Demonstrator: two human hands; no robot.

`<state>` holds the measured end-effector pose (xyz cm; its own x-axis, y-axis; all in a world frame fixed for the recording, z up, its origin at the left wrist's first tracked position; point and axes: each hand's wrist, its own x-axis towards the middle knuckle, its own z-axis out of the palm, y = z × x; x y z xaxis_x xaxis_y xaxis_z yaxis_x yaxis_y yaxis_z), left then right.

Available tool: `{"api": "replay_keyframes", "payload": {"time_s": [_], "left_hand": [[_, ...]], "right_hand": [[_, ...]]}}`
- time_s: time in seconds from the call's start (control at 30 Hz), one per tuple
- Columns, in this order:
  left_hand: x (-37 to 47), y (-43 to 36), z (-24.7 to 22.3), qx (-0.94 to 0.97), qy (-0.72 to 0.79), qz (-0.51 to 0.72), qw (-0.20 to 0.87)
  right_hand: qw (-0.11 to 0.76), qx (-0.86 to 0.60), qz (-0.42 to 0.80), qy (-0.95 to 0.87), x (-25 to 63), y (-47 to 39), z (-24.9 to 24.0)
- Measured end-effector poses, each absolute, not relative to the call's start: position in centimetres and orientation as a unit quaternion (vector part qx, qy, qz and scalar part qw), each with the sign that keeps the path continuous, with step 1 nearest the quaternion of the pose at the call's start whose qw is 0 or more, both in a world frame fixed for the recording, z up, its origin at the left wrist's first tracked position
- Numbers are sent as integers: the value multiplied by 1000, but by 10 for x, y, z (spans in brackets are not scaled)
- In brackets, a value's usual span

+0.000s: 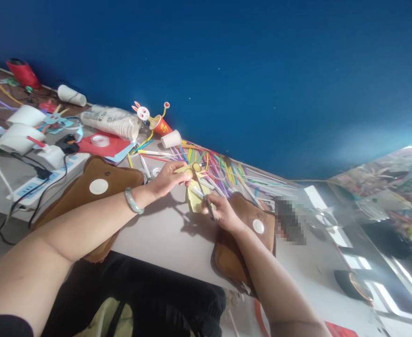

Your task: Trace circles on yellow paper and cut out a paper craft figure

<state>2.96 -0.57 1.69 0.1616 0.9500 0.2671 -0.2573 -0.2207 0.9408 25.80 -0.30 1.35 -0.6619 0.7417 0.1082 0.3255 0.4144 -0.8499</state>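
Straws (239, 173) beyond the hands (168, 180), cushions (123, 175) either side, stacked cups (116, 125) left

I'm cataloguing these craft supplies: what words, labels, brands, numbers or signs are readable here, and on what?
No text can be read with certainty.
Red cup: yellow marks, too small and blurred to read.
Wrapped cups: dark print, too blurred to read.

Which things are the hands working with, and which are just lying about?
In use:
- yellow paper, in the left hand
- scissors, in the right hand

Probably just lying about:
- coloured sticks
- paper cups
- tape roll
- rabbit figure
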Motion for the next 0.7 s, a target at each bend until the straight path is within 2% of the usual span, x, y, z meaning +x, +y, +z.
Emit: {"api": "replay_keyframes", "payload": {"time_s": [0.7], "left_hand": [[30, -7, 17, 582, 333, 533, 516]], "right_hand": [[221, -342, 451, -794, 256, -5, 17]]}}
